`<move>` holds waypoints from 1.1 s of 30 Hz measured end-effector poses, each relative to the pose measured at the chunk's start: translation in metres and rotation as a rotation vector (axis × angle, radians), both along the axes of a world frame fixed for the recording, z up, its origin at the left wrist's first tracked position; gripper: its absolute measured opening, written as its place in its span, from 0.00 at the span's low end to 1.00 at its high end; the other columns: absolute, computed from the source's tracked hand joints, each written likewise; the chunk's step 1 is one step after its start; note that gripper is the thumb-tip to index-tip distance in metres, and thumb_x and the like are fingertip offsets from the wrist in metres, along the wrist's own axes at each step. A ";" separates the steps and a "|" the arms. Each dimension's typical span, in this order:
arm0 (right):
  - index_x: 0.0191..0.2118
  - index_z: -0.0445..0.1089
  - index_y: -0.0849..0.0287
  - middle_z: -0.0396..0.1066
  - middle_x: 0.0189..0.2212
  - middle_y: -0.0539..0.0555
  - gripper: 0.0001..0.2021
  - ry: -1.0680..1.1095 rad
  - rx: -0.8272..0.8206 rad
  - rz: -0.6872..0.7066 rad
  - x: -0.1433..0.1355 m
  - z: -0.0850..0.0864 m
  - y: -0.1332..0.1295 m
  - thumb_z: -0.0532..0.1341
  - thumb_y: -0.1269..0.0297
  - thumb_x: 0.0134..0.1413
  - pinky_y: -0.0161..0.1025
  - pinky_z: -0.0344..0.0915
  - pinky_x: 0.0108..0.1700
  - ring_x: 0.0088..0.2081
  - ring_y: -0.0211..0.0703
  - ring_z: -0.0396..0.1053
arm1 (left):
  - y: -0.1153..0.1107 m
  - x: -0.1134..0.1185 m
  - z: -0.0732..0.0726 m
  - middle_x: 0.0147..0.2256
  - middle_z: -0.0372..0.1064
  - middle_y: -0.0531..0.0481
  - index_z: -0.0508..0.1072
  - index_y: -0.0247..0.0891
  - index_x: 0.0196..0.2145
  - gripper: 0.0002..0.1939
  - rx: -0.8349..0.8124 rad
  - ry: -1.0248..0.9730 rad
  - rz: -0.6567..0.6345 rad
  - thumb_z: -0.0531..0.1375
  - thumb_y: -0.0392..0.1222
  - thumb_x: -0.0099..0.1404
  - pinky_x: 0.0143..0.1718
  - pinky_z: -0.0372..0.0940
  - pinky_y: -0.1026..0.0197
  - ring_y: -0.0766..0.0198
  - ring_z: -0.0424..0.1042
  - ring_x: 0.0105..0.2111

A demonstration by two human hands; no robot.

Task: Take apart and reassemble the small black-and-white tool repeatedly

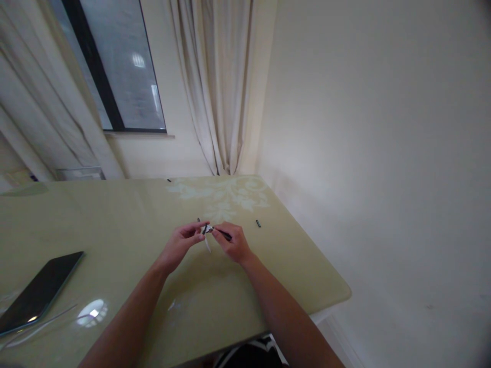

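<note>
Being held over a glossy, pale yellow-green table (126,225) with a white floral pattern, a small black-and-white object (207,229) is pinched between the thumb and fingers of the left hand (183,243); its exact shape is too small to be made out. A slender black pen-like tool (226,235) is gripped between the thumb and curled fingers of the right hand (232,243), its tip pointed at the object; whether the two touch cannot be told. A thin white strip (207,245) is seen hanging below the object.

To the right of the hands, a short black cylindrical piece (258,223) is laid on the table; another small dark piece (169,180) is placed near the far edge. At the left, a flat black tablet-like slab (42,289) is rested on the tabletop; thin whitish cables (36,329) are strewn beside its near edge.
</note>
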State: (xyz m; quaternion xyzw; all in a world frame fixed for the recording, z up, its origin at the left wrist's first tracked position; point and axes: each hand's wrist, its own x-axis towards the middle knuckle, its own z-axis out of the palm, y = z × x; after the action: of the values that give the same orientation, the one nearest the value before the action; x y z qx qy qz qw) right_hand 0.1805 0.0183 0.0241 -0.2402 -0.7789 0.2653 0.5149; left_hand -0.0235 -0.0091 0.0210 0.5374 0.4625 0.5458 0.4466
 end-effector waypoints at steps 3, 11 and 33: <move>0.42 0.81 0.58 0.78 0.33 0.55 0.12 0.024 -0.030 0.004 -0.001 -0.001 0.001 0.61 0.58 0.66 0.37 0.66 0.39 0.34 0.42 0.73 | 0.001 0.002 -0.001 0.36 0.77 0.48 0.83 0.43 0.48 0.26 0.004 0.002 0.012 0.74 0.49 0.50 0.45 0.67 0.58 0.58 0.71 0.38; 0.42 0.79 0.58 0.79 0.34 0.55 0.12 0.032 -0.052 -0.010 -0.004 -0.002 -0.001 0.61 0.57 0.66 0.37 0.67 0.40 0.36 0.42 0.74 | 0.001 0.003 -0.001 0.34 0.76 0.50 0.84 0.42 0.46 0.25 0.021 -0.060 0.047 0.75 0.48 0.48 0.41 0.65 0.61 0.62 0.70 0.35; 0.42 0.80 0.58 0.78 0.34 0.55 0.12 0.073 -0.084 0.000 -0.005 -0.001 -0.004 0.62 0.57 0.66 0.37 0.67 0.40 0.36 0.42 0.73 | -0.001 0.006 0.002 0.36 0.77 0.50 0.83 0.42 0.48 0.26 0.013 -0.103 0.014 0.75 0.47 0.51 0.45 0.65 0.60 0.61 0.71 0.37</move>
State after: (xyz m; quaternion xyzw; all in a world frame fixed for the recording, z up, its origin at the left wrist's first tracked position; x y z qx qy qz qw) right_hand 0.1756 0.0147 0.0233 -0.2517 -0.7477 0.3067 0.5324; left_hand -0.0178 -0.0100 0.0227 0.5080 0.4392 0.5789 0.4626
